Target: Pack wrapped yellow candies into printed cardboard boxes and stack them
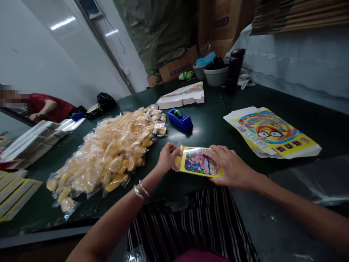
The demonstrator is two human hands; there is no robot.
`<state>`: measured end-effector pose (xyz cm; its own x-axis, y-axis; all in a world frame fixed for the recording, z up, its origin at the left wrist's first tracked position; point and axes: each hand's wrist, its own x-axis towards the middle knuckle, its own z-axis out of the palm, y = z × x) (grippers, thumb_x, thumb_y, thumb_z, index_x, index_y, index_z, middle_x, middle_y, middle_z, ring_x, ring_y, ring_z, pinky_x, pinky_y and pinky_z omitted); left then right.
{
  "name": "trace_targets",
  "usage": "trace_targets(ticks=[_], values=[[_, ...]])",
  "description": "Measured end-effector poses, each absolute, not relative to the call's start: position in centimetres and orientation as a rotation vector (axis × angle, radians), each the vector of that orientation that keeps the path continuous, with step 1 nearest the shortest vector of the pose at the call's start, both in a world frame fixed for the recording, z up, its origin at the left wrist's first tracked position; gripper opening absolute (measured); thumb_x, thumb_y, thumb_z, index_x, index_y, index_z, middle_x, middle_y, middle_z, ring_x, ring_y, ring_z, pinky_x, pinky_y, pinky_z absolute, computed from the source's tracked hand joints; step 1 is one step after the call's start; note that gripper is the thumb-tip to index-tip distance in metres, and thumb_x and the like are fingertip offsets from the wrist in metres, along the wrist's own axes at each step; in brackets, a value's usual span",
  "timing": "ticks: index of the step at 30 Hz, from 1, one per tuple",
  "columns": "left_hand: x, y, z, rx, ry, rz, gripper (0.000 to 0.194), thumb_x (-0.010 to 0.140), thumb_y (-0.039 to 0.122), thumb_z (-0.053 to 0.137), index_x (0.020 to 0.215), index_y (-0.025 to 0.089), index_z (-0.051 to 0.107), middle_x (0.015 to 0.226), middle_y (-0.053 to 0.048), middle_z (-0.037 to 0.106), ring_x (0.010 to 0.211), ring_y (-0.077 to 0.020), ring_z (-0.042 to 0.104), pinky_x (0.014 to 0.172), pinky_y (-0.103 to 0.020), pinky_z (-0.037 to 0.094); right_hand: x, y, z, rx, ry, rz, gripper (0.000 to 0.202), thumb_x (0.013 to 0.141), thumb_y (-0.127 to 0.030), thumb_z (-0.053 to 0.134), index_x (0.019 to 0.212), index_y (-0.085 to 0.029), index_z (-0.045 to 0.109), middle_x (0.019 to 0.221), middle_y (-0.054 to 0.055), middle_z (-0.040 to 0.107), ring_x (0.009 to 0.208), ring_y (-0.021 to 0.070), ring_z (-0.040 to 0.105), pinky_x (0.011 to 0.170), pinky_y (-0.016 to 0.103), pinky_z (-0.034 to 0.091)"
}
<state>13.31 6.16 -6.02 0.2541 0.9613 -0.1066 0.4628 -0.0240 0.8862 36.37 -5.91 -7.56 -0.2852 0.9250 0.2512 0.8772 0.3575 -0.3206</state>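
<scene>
My right hand (pixel 231 167) is wrapped round a small yellow printed box (pixel 200 163) with a colourful picture on its face, thumb on top. At the box's left end, my left hand (pixel 167 158) pinches a clear bag with a yellow piece (pixel 177 161), partly inside the box's end. Two silvery bracelets (pixel 141 190) circle my left wrist. Left of my hands spreads a big heap of similar yellow pieces in clear bags (pixel 109 149). A blue tape dispenser (pixel 180 119) stands just beyond my hands.
Flat printed cartons (pixel 272 134) are stacked at the right, with another white stack (pixel 182 95) farther back. Grey tubs (pixel 215 75) and a black bottle (pixel 235 69) stand at the rear. Yellow boxes (pixel 16 194) lie at the left edge; a person in red (pixel 53 107) sits beyond.
</scene>
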Motion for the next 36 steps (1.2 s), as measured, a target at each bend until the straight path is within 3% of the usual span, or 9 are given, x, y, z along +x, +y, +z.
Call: trace_targets(ticks=[3,7,13,18,21,25,28,31,36], values=[[11.6,5.4,-4.4,1.701,1.263,0.574,0.008,0.073,0.019,0.067,0.081,0.02,0.068,0.086,-0.003,0.07,0.09,-0.0216,0.063,0.083,-0.034,0.05,36.4,-5.9,-7.7,-1.565,-2.224,0.143,0.076,0.064,-0.033,0.074,0.134,-0.024,0.048,0.136,0.019,0.05,0.121,0.0412,0.048,0.088,0.056,0.046],[10.5,5.0,-3.0,1.617,1.139,0.388,0.022,0.068,0.019,0.069,0.09,0.018,0.072,0.087,-0.005,0.074,0.083,-0.0225,0.066,0.081,-0.037,0.052,36.3,-6.0,-7.6,-1.512,-2.211,0.165,0.077,0.062,-0.031,0.073,0.134,-0.022,0.046,0.136,0.019,0.049,0.122,0.0408,0.047,0.089,0.055,0.046],[11.6,3.3,-2.8,1.298,0.778,0.299,0.033,0.075,0.038,0.059,0.101,0.02,0.068,0.108,-0.012,0.074,0.099,-0.0252,0.069,0.092,-0.042,0.052,35.1,-6.9,-7.8,-1.438,-2.161,-0.011,0.084,0.063,-0.031,0.074,0.138,-0.022,0.038,0.141,0.022,0.042,0.127,0.0431,0.041,0.096,0.057,0.039],[11.2,3.5,-1.5,1.316,0.768,0.212,0.034,0.076,0.044,0.067,0.094,0.015,0.07,0.092,-0.012,0.076,0.083,-0.0233,0.071,0.084,-0.039,0.055,33.4,-7.7,-5.4,-1.439,-2.152,-0.083,0.089,0.069,-0.042,0.078,0.143,-0.025,0.034,0.142,0.023,0.044,0.126,0.046,0.043,0.099,0.064,0.034],[11.2,3.9,0.8,1.438,0.767,0.103,0.024,0.074,0.037,0.074,0.086,0.016,0.074,0.082,-0.006,0.076,0.071,-0.0177,0.068,0.075,-0.031,0.054,32.6,-7.2,-2.2,-1.427,-2.179,0.253,0.076,0.079,-0.049,0.07,0.143,-0.024,0.038,0.135,0.02,0.055,0.118,0.0413,0.054,0.097,0.063,0.04],[10.8,3.4,5.1,1.733,0.682,-0.039,0.012,0.072,0.029,0.074,0.073,0.017,0.075,0.067,0.0,0.072,0.059,-0.0152,0.061,0.057,-0.024,0.049,31.3,-6.0,-0.8,-1.143,-1.912,0.982,0.058,0.09,-0.028,0.055,0.145,-0.027,0.036,0.11,0.007,0.07,0.094,0.025,0.069,0.083,0.042,0.055],[8.6,1.5,6.4,2.052,0.872,0.398,0.012,0.077,0.028,0.069,0.081,0.019,0.075,0.073,0.0,0.072,0.067,-0.0161,0.064,0.059,-0.022,0.049,29.7,-6.4,-3.1,-0.999,-1.526,1.227,0.067,0.088,-0.031,0.061,0.148,-0.03,0.031,0.105,0.005,0.07,0.09,0.024,0.07,0.077,0.039,0.057],[5.9,-1.8,4.0,1.78,1.125,0.986,0.019,0.075,0.031,0.074,0.091,0.02,0.072,0.09,-0.004,0.076,0.084,-0.0199,0.07,0.073,-0.026,0.055,27.8,-8.3,-5.7,-0.931,-1.232,1.313,0.069,0.088,-0.035,0.064,0.148,-0.036,0.03,0.111,0.004,0.069,0.095,0.0237,0.069,0.081,0.04,0.056],[4.6,-8.6,-3.6,1.082,1.04,1.095,0.05,0.069,0.027,0.083,0.114,0.026,0.061,0.097,-0.003,0.078,0.087,-0.0201,0.074,0.079,-0.031,0.06,25.2,-12.4,-7.4,-0.962,-1.109,1.394,0.059,0.09,-0.035,0.063,0.144,-0.037,0.039,0.112,0.001,0.068,0.096,0.0202,0.067,0.086,0.035,0.054]])
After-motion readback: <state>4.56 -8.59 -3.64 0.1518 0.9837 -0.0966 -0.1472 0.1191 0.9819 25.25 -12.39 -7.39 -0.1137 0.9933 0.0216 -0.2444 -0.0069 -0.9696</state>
